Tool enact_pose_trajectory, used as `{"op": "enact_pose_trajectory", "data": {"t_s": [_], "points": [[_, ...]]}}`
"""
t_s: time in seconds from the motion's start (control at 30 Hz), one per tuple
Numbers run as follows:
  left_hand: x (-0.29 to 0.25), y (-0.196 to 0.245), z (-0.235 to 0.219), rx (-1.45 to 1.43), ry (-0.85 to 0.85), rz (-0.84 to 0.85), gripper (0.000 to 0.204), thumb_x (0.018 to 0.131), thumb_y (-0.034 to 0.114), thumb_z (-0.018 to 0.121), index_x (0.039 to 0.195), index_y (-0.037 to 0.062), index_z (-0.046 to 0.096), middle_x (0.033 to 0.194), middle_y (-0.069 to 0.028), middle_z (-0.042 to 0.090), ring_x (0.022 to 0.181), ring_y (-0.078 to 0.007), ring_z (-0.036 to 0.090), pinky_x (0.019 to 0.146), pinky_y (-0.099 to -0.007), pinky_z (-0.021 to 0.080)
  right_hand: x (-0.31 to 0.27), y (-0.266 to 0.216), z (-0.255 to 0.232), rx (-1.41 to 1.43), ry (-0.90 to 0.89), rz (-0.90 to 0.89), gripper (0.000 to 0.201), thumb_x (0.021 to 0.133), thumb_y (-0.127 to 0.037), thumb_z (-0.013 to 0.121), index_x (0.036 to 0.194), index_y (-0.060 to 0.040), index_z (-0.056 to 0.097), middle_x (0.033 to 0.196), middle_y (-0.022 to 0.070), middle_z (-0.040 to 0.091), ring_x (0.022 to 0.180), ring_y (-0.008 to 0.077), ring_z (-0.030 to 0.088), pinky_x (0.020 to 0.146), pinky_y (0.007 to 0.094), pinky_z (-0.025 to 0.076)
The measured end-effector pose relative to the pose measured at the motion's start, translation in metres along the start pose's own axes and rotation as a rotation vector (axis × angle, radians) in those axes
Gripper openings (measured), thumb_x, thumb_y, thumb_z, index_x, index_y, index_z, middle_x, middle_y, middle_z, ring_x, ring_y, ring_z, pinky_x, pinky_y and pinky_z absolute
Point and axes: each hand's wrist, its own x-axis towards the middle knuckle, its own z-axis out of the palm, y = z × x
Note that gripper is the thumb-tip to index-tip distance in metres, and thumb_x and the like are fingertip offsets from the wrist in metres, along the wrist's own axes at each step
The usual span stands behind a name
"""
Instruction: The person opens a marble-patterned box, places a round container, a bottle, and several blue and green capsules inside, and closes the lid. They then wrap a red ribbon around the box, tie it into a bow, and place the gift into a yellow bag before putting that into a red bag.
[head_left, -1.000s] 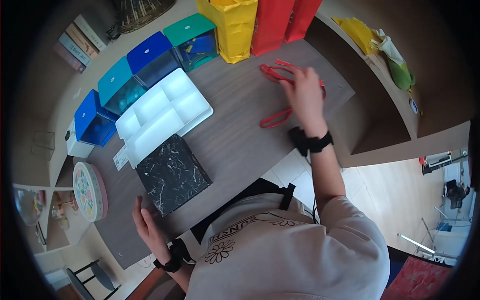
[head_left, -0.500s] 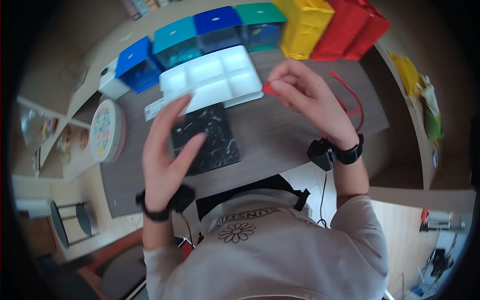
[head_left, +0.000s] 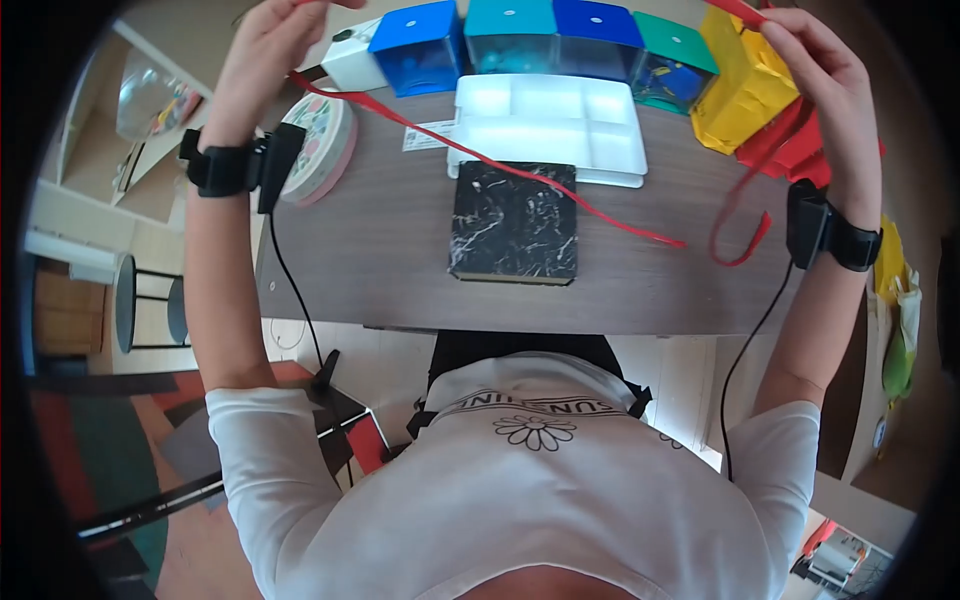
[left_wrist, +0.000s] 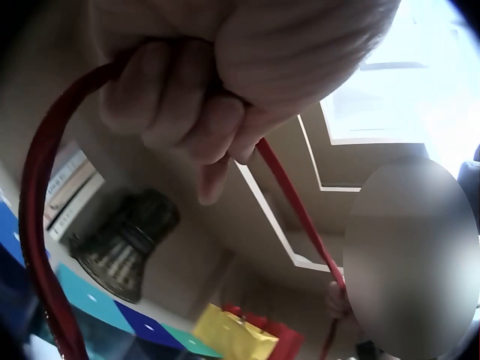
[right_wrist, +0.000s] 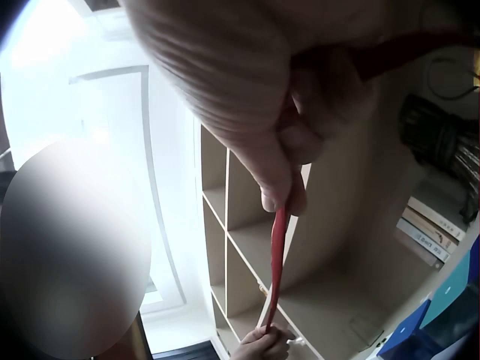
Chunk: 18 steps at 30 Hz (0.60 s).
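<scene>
Both hands are raised at the top of the head view, each pinching a red strap (head_left: 505,166). My left hand (head_left: 262,65) is at the upper left; from it one strap end hangs across to above the table. In the left wrist view the fingers of my left hand (left_wrist: 184,90) curl round the strap (left_wrist: 52,165). At the upper right my right hand (head_left: 828,80) grips the strap near its other end, with a looped tail hanging below. The right wrist view shows thumb and finger of my right hand (right_wrist: 281,127) pinching the strap (right_wrist: 277,251), stretched between the hands.
On the table (head_left: 380,270) lie a black marbled box (head_left: 515,225) and a white compartment tray (head_left: 550,125). Coloured bins (head_left: 415,48), a yellow bag (head_left: 745,85) and red bags (head_left: 785,145) line the back. A round floral tin (head_left: 320,145) is at the left.
The left hand has come up from over the black box and taken hold of the strap. The right hand has lifted the strap off the table, and both hands have moved up and apart.
</scene>
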Motion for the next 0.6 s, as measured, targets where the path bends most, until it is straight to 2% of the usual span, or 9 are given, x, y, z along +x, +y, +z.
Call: {"op": "enact_pose_trajectory", "data": {"t_s": [0.03,0.1,0.2,0.3,0.33,0.37,0.43,0.53,0.6], "points": [[-0.002,-0.014,-0.014,0.005,0.078,-0.011,0.031,0.105,0.024,0.048,0.119,0.0036,0.067,0.069,0.0122,0.027,0.060,0.0002,0.025,0.054,-0.0215,0.017,0.005,0.013,-0.015,-0.038,-0.029,0.038,0.020,0.099,-0.022,0.065,0.109,-0.0054,0.071,0.089,-0.0101,0.062,0.078,-0.0017,0.050,0.066,0.0154,0.033],[-0.008,-0.024,-0.042,0.012,0.163,-0.007,0.033,0.105,0.025,0.048,0.122,0.0034,0.067,0.067,0.0119,0.026,0.059,0.0004,0.024,0.054,-0.0217,0.015,0.007,0.021,-0.018,-0.026,-0.005,0.059,0.020,0.099,-0.022,0.065,0.109,-0.0057,0.071,0.093,-0.0089,0.065,0.077,-0.0024,0.048,0.066,0.0150,0.032],[-0.020,-0.029,-0.069,0.025,0.047,-0.131,0.035,0.103,0.025,0.053,0.128,0.0031,0.065,0.071,0.0093,0.041,0.062,-0.0011,0.034,0.056,-0.0201,0.026,0.008,0.021,-0.005,0.045,-0.041,0.022,0.021,0.099,-0.024,0.065,0.108,-0.0062,0.072,0.095,-0.0082,0.067,0.077,-0.0025,0.047,0.067,0.0154,0.031],[-0.038,-0.039,-0.051,0.384,-0.108,-0.125,0.045,0.098,0.026,0.066,0.133,-0.0012,0.061,0.094,-0.0031,0.066,0.091,-0.0096,0.062,0.080,-0.0245,0.050,0.002,0.012,0.018,-0.017,-0.171,0.016,0.023,0.098,-0.027,0.066,0.108,-0.0073,0.072,0.096,-0.0048,0.068,0.087,0.0017,0.057,0.080,0.0195,0.043],[-0.047,-0.016,-0.033,0.464,-0.117,-0.205,0.057,0.091,0.025,0.072,0.143,0.0070,0.055,0.117,-0.0027,0.065,0.097,-0.0128,0.057,0.089,-0.0264,0.047,-0.003,0.011,0.025,-0.120,-0.198,0.016,0.024,0.097,-0.029,0.068,0.107,-0.0077,0.072,0.095,-0.0021,0.068,0.091,0.0055,0.061,0.084,0.0225,0.046],[-0.050,-0.003,-0.023,0.379,-0.112,-0.024,0.067,0.085,0.024,0.080,0.142,0.0013,0.053,0.126,-0.0095,0.065,0.112,-0.0177,0.061,0.100,-0.0338,0.048,-0.003,0.012,0.032,-0.156,-0.255,-0.023,0.026,0.095,-0.032,0.070,0.106,-0.0082,0.073,0.094,-0.0010,0.068,0.091,0.0080,0.062,0.083,0.0239,0.047],[-0.060,0.051,0.007,0.049,-0.097,0.338,0.070,0.081,0.024,0.084,0.142,0.0054,0.053,0.122,-0.0074,0.067,0.114,-0.0198,0.061,0.103,-0.0339,0.047,-0.009,0.010,0.050,-0.207,-0.275,-0.040,0.026,0.095,-0.030,0.071,0.105,-0.0066,0.072,0.093,0.0000,0.068,0.090,0.0086,0.062,0.083,0.0240,0.048],[-0.086,0.094,0.028,-0.073,-0.317,0.503,0.070,0.081,0.023,0.083,0.142,0.0049,0.053,0.124,-0.0079,0.066,0.115,-0.0198,0.060,0.104,-0.0342,0.046,-0.011,-0.006,0.071,-0.106,-0.324,-0.114,0.021,0.095,-0.020,0.070,0.101,-0.0003,0.069,0.091,0.0020,0.069,0.085,0.0070,0.063,0.079,0.0225,0.051],[-0.103,0.098,0.037,-0.081,-0.429,0.501,0.070,0.081,0.022,0.083,0.142,0.0046,0.053,0.125,-0.0082,0.066,0.116,-0.0197,0.060,0.104,-0.0344,0.045,-0.013,-0.011,0.075,-0.094,-0.322,-0.062,0.022,0.095,-0.022,0.070,0.101,-0.0005,0.071,0.092,0.0019,0.070,0.087,0.0081,0.064,0.081,0.0235,0.051]]}}
